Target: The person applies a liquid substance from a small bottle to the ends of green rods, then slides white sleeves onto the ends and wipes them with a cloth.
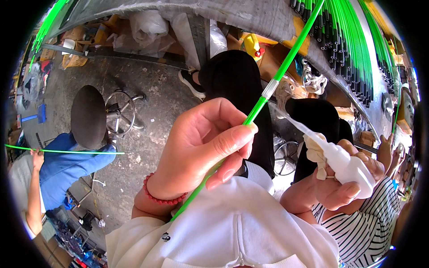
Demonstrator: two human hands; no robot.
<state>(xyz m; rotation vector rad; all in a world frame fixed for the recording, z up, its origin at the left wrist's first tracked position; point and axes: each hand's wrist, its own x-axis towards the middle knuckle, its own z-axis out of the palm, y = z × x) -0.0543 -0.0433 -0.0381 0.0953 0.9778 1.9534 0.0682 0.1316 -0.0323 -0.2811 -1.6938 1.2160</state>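
Between its thumb and fingers, my left hand (210, 143), with a red bead bracelet at the wrist, pinches a thin green rod (296, 47). The rod slants from my sleeve up past the table's edge. A silvery sleeve (270, 89) sits around it just beyond my fingertips. My right hand (333, 196) is wrapped round a white squeeze bottle (357, 176) with a long, narrow translucent nozzle (297, 124). The nozzle's tip points at the rod close below the sleeve; whether it touches I cannot tell. Beige rubber covers (315, 154) wrap fingers of this hand.
Many green rods with black ends (339, 58) lie on the grey table (250, 15) at upper right. A dark round stool (89, 117) stands left. At far left a person's hand (37, 157) holds another green rod; a person in a striped shirt (373, 223) is close right.
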